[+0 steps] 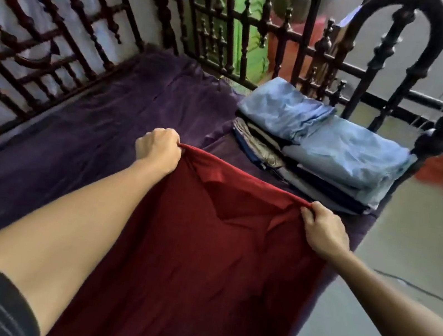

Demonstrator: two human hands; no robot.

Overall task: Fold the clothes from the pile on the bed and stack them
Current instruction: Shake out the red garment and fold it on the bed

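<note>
Red shirt (pixel 200 252) hangs spread btwn both arms over the purple-sheeted bed (pixel 74 128); left hand (pixel 159 147) and right hand (pixel 321 231) each fisted on a top corner, edge pulled taut. Further back, stack of folded clothes (pixel 328 153), light-blue on top, sits at bed's right edge w/ the dark spindled bed frame (pixel 237 32) behind.

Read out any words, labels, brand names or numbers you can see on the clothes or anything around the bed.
None can be read. The red garment, the folded stack and the purple bedsheet show no print or tags. The white paper on the bed frame is too blurred to tell.
</note>
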